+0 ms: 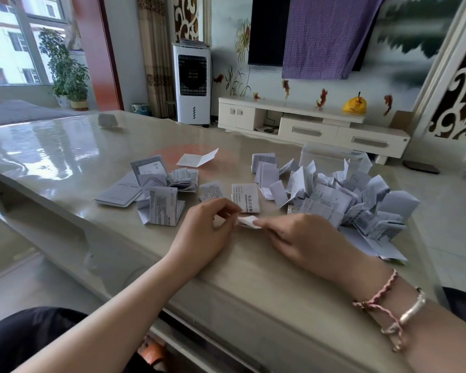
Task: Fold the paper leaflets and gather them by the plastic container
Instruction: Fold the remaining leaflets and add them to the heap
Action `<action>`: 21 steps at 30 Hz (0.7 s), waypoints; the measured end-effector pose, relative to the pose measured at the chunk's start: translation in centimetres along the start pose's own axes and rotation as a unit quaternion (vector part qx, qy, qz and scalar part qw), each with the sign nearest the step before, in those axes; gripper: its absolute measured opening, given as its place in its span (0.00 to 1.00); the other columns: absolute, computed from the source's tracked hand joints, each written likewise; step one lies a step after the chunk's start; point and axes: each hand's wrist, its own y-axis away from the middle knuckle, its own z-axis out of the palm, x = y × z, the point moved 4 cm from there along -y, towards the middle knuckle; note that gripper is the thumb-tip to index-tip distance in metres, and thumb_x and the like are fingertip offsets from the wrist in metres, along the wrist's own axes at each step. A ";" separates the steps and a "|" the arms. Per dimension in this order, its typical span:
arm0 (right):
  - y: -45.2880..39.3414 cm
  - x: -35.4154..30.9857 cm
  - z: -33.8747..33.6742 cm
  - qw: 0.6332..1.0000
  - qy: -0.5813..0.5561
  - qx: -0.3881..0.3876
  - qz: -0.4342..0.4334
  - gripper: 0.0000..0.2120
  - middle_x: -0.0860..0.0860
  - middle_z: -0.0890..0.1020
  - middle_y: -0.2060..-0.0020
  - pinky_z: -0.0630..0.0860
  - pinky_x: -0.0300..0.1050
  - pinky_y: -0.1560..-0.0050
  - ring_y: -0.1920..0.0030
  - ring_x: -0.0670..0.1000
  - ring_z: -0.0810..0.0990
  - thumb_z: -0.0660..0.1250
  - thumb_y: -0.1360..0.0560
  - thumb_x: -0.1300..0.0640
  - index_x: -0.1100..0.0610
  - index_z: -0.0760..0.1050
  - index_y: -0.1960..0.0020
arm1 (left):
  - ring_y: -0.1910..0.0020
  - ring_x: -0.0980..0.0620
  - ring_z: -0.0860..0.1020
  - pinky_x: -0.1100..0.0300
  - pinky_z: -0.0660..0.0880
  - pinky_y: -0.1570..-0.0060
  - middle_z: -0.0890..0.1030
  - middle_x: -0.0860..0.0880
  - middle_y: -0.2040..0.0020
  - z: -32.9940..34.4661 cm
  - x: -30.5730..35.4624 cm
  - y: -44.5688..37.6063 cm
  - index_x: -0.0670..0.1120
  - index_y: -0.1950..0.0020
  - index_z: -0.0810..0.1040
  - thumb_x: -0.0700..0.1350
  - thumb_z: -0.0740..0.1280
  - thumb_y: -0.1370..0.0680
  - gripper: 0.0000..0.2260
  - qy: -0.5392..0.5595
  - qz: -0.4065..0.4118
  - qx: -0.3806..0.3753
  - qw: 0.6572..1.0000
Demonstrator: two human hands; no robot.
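A small white paper leaflet [248, 221] lies low over the table between my two hands. My left hand [207, 230] pinches its left end with curled fingers. My right hand [299, 238] grips its right end between thumb and fingers. A large heap of folded leaflets [342, 200] spreads to the right, in front of a clear plastic container [334, 156]. Another group of leaflets [151, 189] lies to the left. Two single leaflets [245, 196] sit just beyond my hands.
The glossy beige table [65, 157] stretches far to the left and back. One open leaflet [197, 158] lies mid-table, and a small pale object [107, 120] sits at the far edge. The table's front edge runs under my forearms.
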 end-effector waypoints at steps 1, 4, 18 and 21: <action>-0.1 -0.1 -0.5 0.999 0.002 0.045 0.014 0.17 0.48 0.85 0.59 0.78 0.45 0.70 0.62 0.52 0.83 0.55 0.24 0.50 0.49 0.79 0.42 | 0.60 0.63 0.77 0.75 0.68 0.59 0.81 0.58 0.59 -0.2 0.1 0.1 0.48 0.54 0.82 0.40 0.68 0.24 0.04 0.027 -0.015 0.021 0.999; -0.5 -0.1 -2.3 0.985 0.028 0.163 0.053 0.16 0.48 0.81 0.70 0.73 0.42 0.76 0.73 0.51 0.79 0.57 0.23 0.51 0.53 0.81 0.43 | 0.63 0.56 0.80 0.64 0.75 0.59 0.83 0.53 0.60 -0.8 0.2 0.1 0.47 0.51 0.77 0.46 0.65 0.21 0.03 0.135 -0.108 0.071 0.982; -6.3 0.6 0.8 0.986 0.027 -0.120 0.111 0.24 0.51 0.72 0.32 0.67 0.43 0.39 0.33 0.51 0.71 0.64 0.23 0.54 0.53 0.64 0.28 | 0.52 0.37 0.81 0.39 0.78 0.51 0.82 0.36 0.57 -3.0 0.6 -1.2 0.66 0.42 0.69 0.32 0.60 0.24 0.27 0.215 -0.216 0.053 0.951; -7.3 0.4 2.2 0.975 0.097 -0.157 0.120 0.10 0.55 0.79 0.46 0.64 0.43 0.57 0.45 0.57 0.77 0.60 0.21 0.55 0.56 0.73 0.43 | 0.53 0.38 0.81 0.43 0.80 0.53 0.80 0.34 0.56 -3.4 0.7 -1.3 0.63 0.47 0.74 0.32 0.59 0.24 0.24 0.203 -0.211 0.055 0.955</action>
